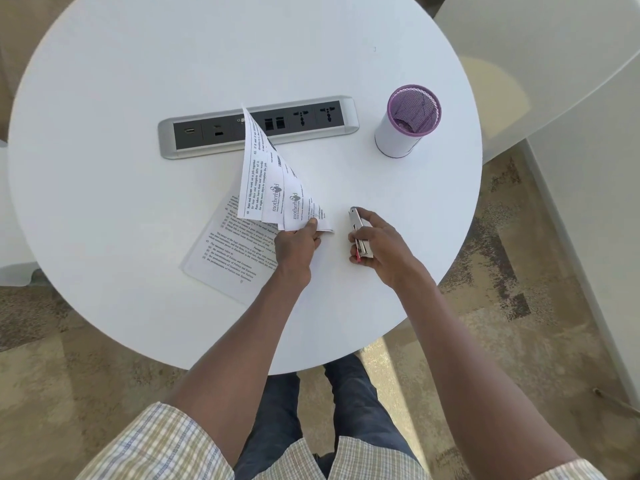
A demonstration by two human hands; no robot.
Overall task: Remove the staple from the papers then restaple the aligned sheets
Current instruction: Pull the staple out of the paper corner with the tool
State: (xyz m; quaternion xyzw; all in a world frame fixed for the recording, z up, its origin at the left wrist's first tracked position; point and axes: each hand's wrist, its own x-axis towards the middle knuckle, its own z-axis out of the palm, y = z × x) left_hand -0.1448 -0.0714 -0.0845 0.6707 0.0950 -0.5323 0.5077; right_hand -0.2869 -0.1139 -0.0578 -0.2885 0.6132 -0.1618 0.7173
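My left hand pinches the near corner of several printed papers, which fan upward and away from the table. One more printed sheet lies flat on the round white table under and left of them. To the right, my right hand grips a silver stapler with a red part at its near end, held just above the table beside the papers' pinched corner. No staple can be made out.
A grey socket strip is set into the table's middle, partly behind the raised papers. A white cup with a purple mesh rim stands at the right. Carpet and my legs show below the table's near edge.
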